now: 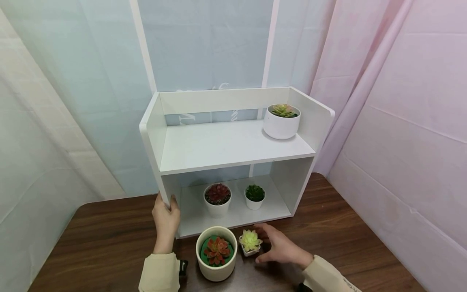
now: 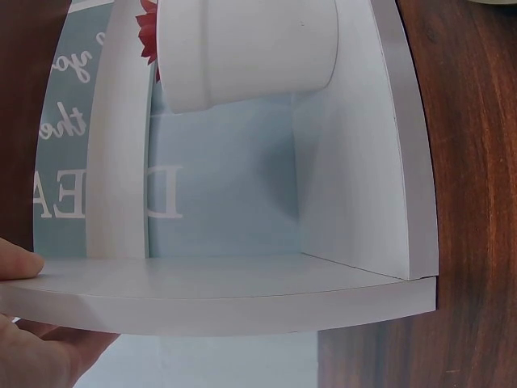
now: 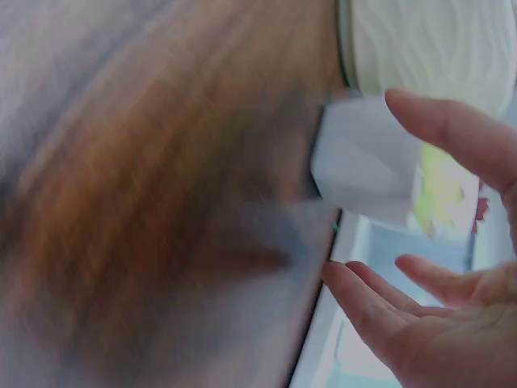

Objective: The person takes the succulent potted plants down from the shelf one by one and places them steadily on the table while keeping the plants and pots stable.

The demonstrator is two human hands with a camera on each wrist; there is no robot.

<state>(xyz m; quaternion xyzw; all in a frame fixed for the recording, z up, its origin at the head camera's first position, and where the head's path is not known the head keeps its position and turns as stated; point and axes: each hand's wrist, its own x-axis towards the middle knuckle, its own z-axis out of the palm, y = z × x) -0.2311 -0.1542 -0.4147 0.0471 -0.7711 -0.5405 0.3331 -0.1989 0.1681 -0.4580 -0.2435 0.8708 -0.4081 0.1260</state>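
Note:
My left hand [image 1: 166, 221] grips the left side panel of a white two-tier shelf [image 1: 211, 142]. In the left wrist view, the thumb and fingers lie on either side of that panel [image 2: 242, 311]. My right hand [image 1: 280, 245] is beside a small yellow-green succulent in a white angular pot [image 1: 250, 241] on the table. The right wrist view shows its thumb and fingers spread around the pot [image 3: 363, 162], apparently without a grip. Left of this stands a larger cream pot [image 1: 216, 274] with a reddish succulent.
On the upper tier, a round white pot [image 1: 281, 126] with a green succulent stands at the right. The lower tier holds a dark-red succulent pot [image 1: 218, 209] and a smaller green one [image 1: 253, 203]. Everything stands on a dark wooden table [image 1: 109, 235] before hanging cloth [image 1: 204, 44].

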